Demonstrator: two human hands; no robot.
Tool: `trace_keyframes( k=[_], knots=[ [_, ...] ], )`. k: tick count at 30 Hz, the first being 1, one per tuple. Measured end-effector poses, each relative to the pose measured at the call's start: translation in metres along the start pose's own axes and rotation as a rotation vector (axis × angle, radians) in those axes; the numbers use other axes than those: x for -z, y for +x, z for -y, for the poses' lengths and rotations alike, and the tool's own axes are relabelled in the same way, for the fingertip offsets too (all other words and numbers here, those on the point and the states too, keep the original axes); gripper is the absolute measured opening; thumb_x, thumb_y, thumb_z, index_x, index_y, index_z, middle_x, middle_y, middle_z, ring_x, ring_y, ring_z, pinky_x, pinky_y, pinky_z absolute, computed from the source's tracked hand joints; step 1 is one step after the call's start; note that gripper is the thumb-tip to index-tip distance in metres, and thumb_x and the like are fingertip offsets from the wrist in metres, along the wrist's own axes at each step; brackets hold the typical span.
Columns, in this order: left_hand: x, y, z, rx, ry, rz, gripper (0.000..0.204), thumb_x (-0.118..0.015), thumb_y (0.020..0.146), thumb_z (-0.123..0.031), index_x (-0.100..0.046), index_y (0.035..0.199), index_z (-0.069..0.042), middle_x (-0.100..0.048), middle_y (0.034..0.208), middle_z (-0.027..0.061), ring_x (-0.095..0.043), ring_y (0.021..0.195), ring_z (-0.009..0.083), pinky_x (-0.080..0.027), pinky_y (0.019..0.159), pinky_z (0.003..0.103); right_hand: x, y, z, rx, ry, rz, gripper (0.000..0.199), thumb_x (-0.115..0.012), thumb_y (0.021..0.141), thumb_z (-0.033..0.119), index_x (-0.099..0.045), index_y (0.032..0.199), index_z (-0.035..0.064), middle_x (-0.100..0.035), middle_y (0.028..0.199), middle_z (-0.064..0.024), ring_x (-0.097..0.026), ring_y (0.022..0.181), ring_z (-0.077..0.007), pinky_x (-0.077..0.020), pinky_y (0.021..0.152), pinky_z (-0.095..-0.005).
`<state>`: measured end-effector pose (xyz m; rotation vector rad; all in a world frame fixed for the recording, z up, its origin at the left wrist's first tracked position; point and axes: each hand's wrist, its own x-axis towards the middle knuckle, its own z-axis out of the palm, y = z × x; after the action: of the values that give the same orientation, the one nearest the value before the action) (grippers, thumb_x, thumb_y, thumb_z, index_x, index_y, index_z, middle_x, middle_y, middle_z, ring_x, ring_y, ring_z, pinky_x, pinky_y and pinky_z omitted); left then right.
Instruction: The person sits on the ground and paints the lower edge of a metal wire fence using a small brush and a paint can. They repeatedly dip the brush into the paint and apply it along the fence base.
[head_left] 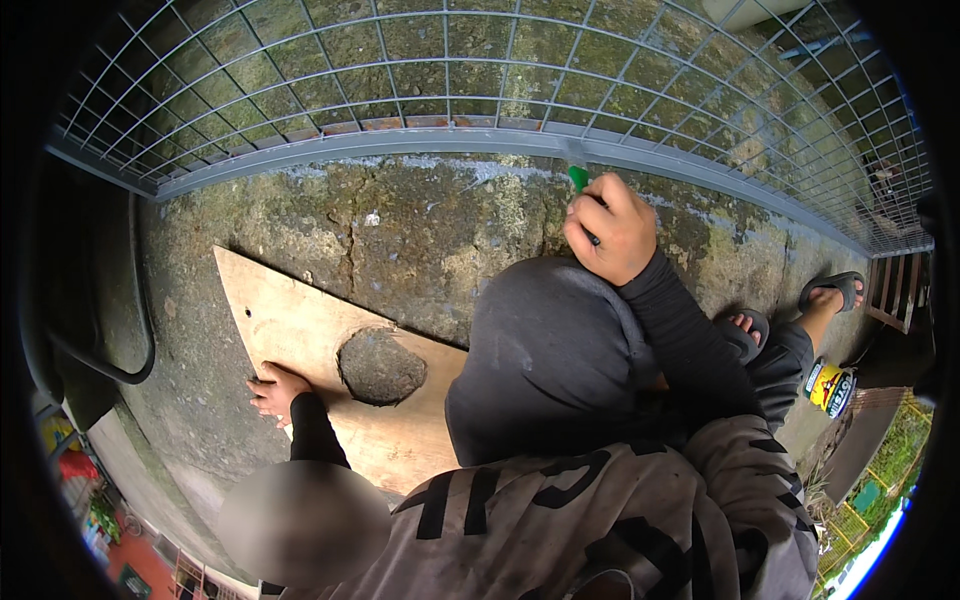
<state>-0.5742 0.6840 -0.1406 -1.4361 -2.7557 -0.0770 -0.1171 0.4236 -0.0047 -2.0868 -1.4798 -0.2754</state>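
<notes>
My right hand (612, 228) is closed around a green-handled paintbrush (578, 178). The brush's tip touches the lower rail of a grey metal mesh panel (400, 142), which stands on the stained concrete. Over to the left, my left hand (278, 391) lies with spread fingers across the left edge of a plywood board (300, 318), partly on the concrete. A rough round hole is cut through the board, and a small dark hole sits near its upper left corner. My bent knee in dark cloth (550, 330) hides the board's right end.
Two feet in dark sandals (832, 292) rest on the concrete at the right. Near them is a yellow-labelled paint can (830, 388). A dark curved tube (140, 330) stands at the left. Streaks of grey paint mark the concrete (495, 172) along the rail.
</notes>
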Motion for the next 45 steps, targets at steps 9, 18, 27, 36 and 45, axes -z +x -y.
trace_keyframes(
  k=[9,18,27,36,45],
  knots=[
    [0.001,-0.001,0.001,-0.005,-0.004,-0.002,0.076,-0.033,0.091,-0.072,-0.03,0.152,-0.026,-0.022,0.16,0.0159,-0.022,0.147,0.0362,-0.015,0.11,0.069,-0.006,0.003,-0.009,0.063,0.213,0.033,0.01,-0.071,0.073,0.008,-0.062,0.076,0.007,-0.051,0.084,-0.0086,-0.06,0.07,-0.0243,-0.0511,0.06,-0.0368],
    [0.001,-0.001,-0.002,-0.001,-0.007,0.004,0.076,-0.034,0.092,-0.07,-0.03,0.153,-0.025,-0.022,0.16,0.0159,-0.022,0.147,0.0364,-0.015,0.11,0.07,-0.003,0.003,-0.003,0.064,0.091,0.012,0.009,-0.07,0.073,0.007,-0.062,0.077,0.0071,-0.049,0.083,-0.0084,-0.058,0.071,-0.0252,-0.05,0.06,-0.0365],
    [0.005,-0.005,-0.007,-0.011,-0.034,0.024,0.076,-0.034,0.092,-0.069,-0.03,0.153,-0.023,-0.023,0.16,0.0172,-0.021,0.147,0.0382,-0.013,0.11,0.07,-0.039,0.048,0.016,0.304,0.296,0.185,0.013,-0.071,0.075,0.005,-0.062,0.084,0.0048,-0.051,0.092,-0.0109,-0.057,0.076,-0.0264,-0.0501,0.064,-0.0378],
    [0.0,-0.003,0.0,-0.01,-0.023,-0.003,0.074,-0.035,0.092,-0.069,-0.031,0.152,-0.025,-0.024,0.159,0.0159,-0.022,0.147,0.0377,-0.014,0.111,0.07,-0.001,0.008,0.002,-0.016,0.039,0.179,0.011,-0.069,0.076,0.011,-0.061,0.084,0.0106,-0.048,0.089,-0.0069,-0.059,0.068,-0.0241,-0.0501,0.056,-0.0385],
    [0.0,-0.001,0.0,-0.012,-0.031,-0.005,0.075,-0.035,0.092,-0.07,-0.031,0.152,-0.025,-0.023,0.16,0.0158,-0.022,0.147,0.0374,-0.014,0.111,0.069,-0.018,0.063,0.039,0.253,0.232,0.201,0.013,-0.068,0.075,0.005,-0.059,0.084,0.0056,-0.051,0.092,-0.0088,-0.061,0.073,-0.0268,-0.0509,0.063,-0.0387]
  ],
)
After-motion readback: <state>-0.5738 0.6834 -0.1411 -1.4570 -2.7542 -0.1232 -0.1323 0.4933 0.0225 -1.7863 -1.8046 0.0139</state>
